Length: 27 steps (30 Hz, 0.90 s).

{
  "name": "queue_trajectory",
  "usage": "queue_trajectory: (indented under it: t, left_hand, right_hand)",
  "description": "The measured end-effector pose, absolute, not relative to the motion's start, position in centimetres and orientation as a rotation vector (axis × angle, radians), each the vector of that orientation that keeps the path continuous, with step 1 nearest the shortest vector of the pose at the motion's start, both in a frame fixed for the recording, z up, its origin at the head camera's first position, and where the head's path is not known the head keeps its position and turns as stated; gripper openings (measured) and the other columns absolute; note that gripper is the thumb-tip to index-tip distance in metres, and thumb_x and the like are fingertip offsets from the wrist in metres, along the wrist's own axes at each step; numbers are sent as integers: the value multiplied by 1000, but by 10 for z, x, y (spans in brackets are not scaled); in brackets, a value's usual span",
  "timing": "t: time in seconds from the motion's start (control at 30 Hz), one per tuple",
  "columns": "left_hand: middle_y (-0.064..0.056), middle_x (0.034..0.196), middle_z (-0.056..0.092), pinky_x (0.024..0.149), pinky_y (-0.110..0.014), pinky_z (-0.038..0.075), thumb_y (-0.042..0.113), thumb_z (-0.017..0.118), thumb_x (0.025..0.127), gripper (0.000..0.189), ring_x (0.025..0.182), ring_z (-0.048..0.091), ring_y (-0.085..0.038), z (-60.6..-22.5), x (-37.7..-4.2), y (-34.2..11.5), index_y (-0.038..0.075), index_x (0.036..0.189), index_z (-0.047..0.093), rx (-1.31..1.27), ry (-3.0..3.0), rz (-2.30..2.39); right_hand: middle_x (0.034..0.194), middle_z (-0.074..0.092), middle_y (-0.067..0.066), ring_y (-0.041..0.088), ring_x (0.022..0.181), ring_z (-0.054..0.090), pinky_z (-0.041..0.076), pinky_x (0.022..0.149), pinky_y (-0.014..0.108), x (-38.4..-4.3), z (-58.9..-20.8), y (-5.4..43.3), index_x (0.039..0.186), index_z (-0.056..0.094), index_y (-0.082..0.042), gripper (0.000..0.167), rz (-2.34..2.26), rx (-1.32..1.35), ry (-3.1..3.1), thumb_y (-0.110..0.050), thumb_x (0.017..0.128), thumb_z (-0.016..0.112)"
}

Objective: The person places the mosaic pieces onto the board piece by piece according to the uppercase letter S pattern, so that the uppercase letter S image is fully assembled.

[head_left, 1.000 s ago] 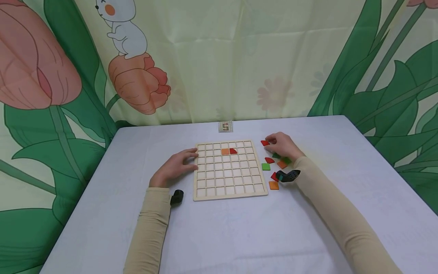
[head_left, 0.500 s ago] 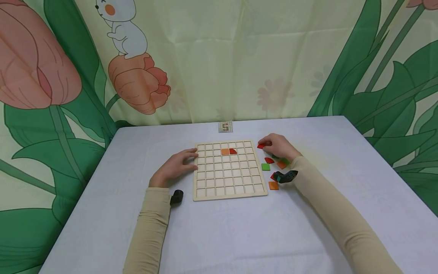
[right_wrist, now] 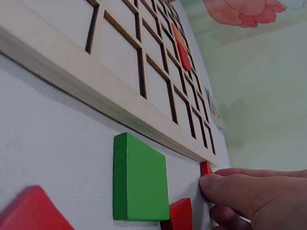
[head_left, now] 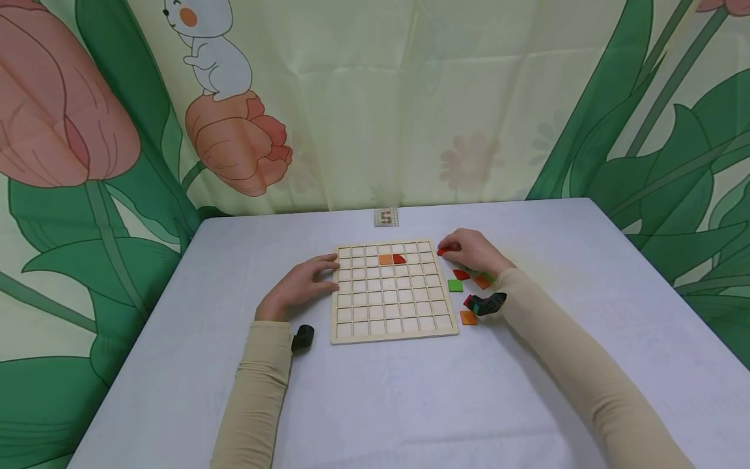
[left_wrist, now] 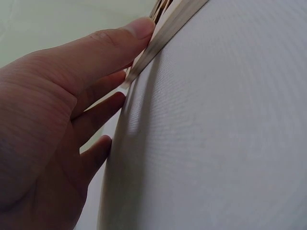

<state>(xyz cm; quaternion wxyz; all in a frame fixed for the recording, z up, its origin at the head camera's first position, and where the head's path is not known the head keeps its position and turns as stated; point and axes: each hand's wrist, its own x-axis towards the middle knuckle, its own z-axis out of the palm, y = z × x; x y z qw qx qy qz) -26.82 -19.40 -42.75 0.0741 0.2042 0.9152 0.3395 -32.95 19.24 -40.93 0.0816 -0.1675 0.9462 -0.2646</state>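
Observation:
A light wooden grid board [head_left: 391,312] lies on the white table. An orange square tile [head_left: 385,259] and a red quarter-round tile [head_left: 399,259] sit side by side in its second row from the back. My left hand [head_left: 297,282] rests at the board's left edge, thumb and fingertips touching the frame. Just off the board's right edge, my right hand [head_left: 476,251] pinches a red tile [right_wrist: 206,167] between thumb and fingers; most of that tile is hidden. Close below it lie a green square tile [right_wrist: 141,179] and another red tile [right_wrist: 181,214].
Right of the board are scattered more tiles, among them an orange tile [head_left: 483,281] and an orange square [head_left: 469,318]; the right wrist camera partly covers a red one [head_left: 467,301]. Behind the board lies a small patterned card [head_left: 386,217]. A printed curtain [head_left: 363,130] hangs behind the table.
My right hand has moved left and slightly nearer, bringing the pinched red tile from among the loose tiles to the board's right edge. My left hand and the board have stayed put.

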Motion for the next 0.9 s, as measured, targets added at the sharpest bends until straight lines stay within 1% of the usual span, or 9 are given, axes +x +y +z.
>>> queue_trajectory:
  t: [0.17,0.27,0.43,0.57,0.83,0.9]
  left_hand:
    - [-5,154,38,116,-44,25,24,73,90,54,144,28,-26,-428,-268,-194,4,137,56,596,2739,1030]
    - [-5,154,38,116,-45,25,24,73,90,54,145,28,-26,-428,-268,-195,4,137,56,596,2733,1042]
    - [-5,154,38,116,-44,25,24,73,90,54,145,28,-26,-428,-269,-195,4,138,56,600,2729,1041]
    - [-4,154,38,116,-43,25,24,72,90,54,145,28,-25,-428,-269,-194,5,138,56,598,2727,1030]
    - [-4,154,38,116,-44,25,24,73,90,54,145,28,-25,-428,-269,-194,5,138,56,600,2724,1041]
    - [-3,154,38,116,-44,25,25,73,90,55,145,27,-25,-428,-269,-194,5,138,56,594,2721,1045]
  right_hand:
    - [106,62,15,29,96,54,47,89,44,-330,-405,186,116,69,1,26,-711,-563,2882,-8,93,65]
    - [104,63,16,29,94,53,47,87,44,-330,-405,186,116,69,2,26,-689,-574,2901,-7,92,64]
    - [108,63,19,31,96,52,46,89,45,-330,-408,189,121,66,3,30,-711,-542,2901,-7,93,61]
    - [113,61,19,31,100,52,46,92,46,-330,-409,192,123,65,3,32,-734,-505,2878,-8,93,62]
    - [114,65,17,30,101,53,46,94,46,-334,-409,194,121,67,2,30,-794,-477,2896,-10,94,60]
    - [114,66,16,30,101,55,46,94,45,-335,-407,192,120,67,0,30,-836,-462,2904,-12,94,62]
